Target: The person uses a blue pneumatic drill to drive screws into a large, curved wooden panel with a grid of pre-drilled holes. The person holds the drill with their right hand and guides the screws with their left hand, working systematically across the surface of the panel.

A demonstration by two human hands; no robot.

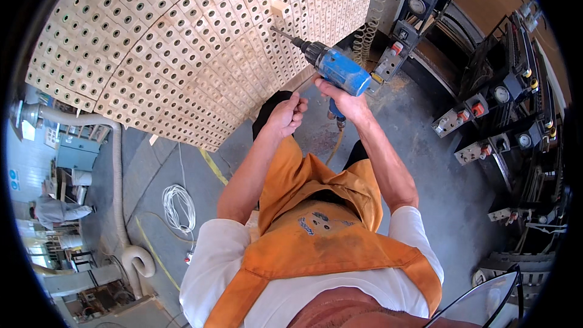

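My right hand (343, 98) is closed around the grip of a blue drill (344, 70) with a black chuck. A hose fitting (339, 118) and a hose hang below its handle. The long bit (282, 33) points up and left, its tip at or close to the face of a large pale wooden panel (200, 42). Rows of round holes cover the panel, many with dark rings in them. My left hand (288, 115) is closed near the panel's lower edge, fingertips pressed together. Whatever it may hold is too small or hidden to make out. A small wooden block (279, 9) sticks out above the bit.
Black machinery with gauges (501, 94) and control boxes lines the right side. A coiled air hose (366, 39) hangs behind the drill. White cable (178, 208) lies coiled on the grey floor, near a ribbed duct (118, 176). Far left, another person (57, 211) bends over.
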